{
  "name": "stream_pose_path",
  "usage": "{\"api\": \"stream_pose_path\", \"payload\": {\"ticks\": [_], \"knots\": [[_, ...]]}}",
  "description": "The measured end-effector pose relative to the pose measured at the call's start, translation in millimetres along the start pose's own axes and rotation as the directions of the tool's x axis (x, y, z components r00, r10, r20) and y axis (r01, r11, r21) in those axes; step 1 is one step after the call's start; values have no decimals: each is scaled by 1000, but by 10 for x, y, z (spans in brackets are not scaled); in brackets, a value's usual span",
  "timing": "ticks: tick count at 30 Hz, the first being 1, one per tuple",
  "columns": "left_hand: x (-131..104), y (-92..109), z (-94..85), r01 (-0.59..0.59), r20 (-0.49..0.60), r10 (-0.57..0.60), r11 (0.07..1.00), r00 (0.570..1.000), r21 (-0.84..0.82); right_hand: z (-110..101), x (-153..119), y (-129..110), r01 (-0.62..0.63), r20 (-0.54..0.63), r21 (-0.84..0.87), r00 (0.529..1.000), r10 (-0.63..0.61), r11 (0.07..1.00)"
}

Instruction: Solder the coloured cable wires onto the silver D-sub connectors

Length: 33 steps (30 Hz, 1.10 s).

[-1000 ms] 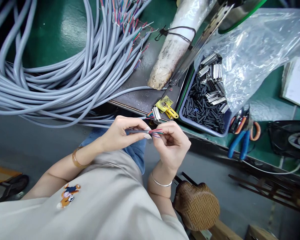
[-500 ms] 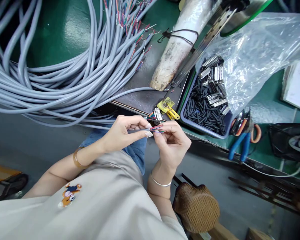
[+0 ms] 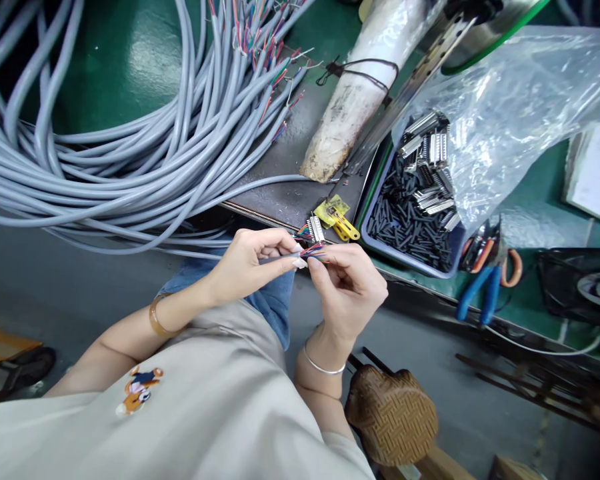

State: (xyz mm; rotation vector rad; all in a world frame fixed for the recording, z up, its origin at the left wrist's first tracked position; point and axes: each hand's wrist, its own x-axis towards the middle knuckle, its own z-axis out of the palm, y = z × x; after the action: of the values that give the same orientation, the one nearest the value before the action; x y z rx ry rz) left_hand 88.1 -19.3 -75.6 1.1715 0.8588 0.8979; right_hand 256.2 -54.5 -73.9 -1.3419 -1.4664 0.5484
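Green desk [image 3: 140,60] space at a workshop is shared by a thick sweep of gray cables [image 3: 145,183] and a blue tray [image 3: 411,265] of small parts, as a seated person works just off the near edge. The left hand [image 3: 253,263] pinches a single gray cable [image 3: 281,259] between thumb and fingers close to its stripped end, while the right hand [image 3: 353,287] has thumb and forefinger drawn together on the colored wires [image 3: 311,251] that fan out of it. The sheath is already off that end, but the wires look loose and uneven, and no connector can be seen on them; whether their tips are bared is too small to tell. Beside the hands, at the desk's edge, a silver connector [image 3: 316,229] has colored wires running to it, apparently one piece at least partly wired. Much appears left: many ends in the gray bundle show only exposed wires, and a pile of metal connectors [image 3: 437,148] sits in the tray with short black tubes [image 3: 395,223]. A yellow cutter [image 3: 347,229] lies near the wired connector, and blue-handled pliers [image 3: 489,293] rest to the right of the tray, neither one in hand.
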Motion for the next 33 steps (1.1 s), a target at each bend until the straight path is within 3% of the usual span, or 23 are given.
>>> {"api": "stream_pose_path", "payload": {"ticks": [7, 17, 25, 33], "knots": [[5, 6, 0, -1, 21, 0, 999, 1000, 33, -2, -4, 1, -174, 45, 111, 984, 170, 979], [6, 12, 0, -53, 44, 51, 998, 998, 46, -54, 30, 10, -310, 143, 179, 947, 287, 934], [9, 49, -18, 33, 56, -31, 999, 998, -26, -81, 45, 62, -287, 184, 183, 950, 254, 940], [9, 35, -2, -7, 57, 4, 999, 998, 54, -113, 79, -10, -264, 182, 106, 953, 242, 959]]}}
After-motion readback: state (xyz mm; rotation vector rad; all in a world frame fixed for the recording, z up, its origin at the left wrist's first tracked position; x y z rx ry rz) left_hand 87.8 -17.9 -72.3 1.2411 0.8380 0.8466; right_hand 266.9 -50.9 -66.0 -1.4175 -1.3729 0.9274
